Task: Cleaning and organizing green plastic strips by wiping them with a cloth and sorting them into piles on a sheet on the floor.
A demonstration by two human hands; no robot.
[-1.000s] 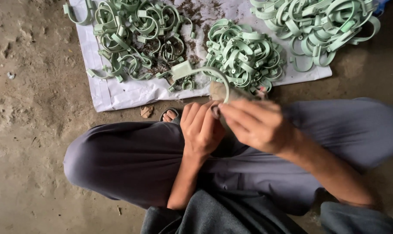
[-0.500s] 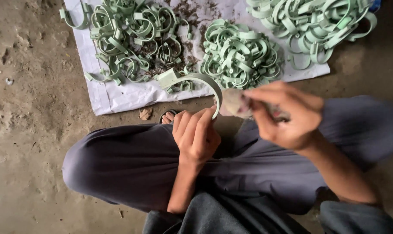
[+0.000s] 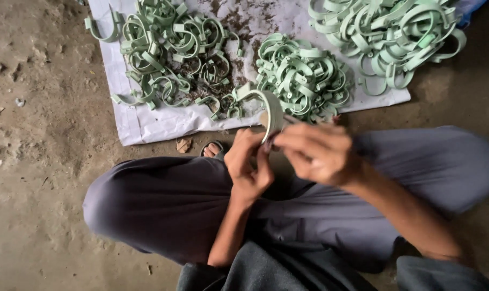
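Dirt floor point(image 3: 34, 161); left hand point(image 3: 248, 164) pinches green clip point(image 3: 269, 108) above knuckles; right hand point(image 3: 317, 153) closed, touching it.

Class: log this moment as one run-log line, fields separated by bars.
left hand: holds curved green clip | right hand: at clip, blurred | three green clip piles on white sheet | seated cross-legged

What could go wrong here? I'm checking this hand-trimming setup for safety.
The left hand grips the curved green clip while the right hand works a small tool at its edge, close to the left fingers: a slip could nick them. Offcuts may also fall among the sorted green pieces on the white sheet.
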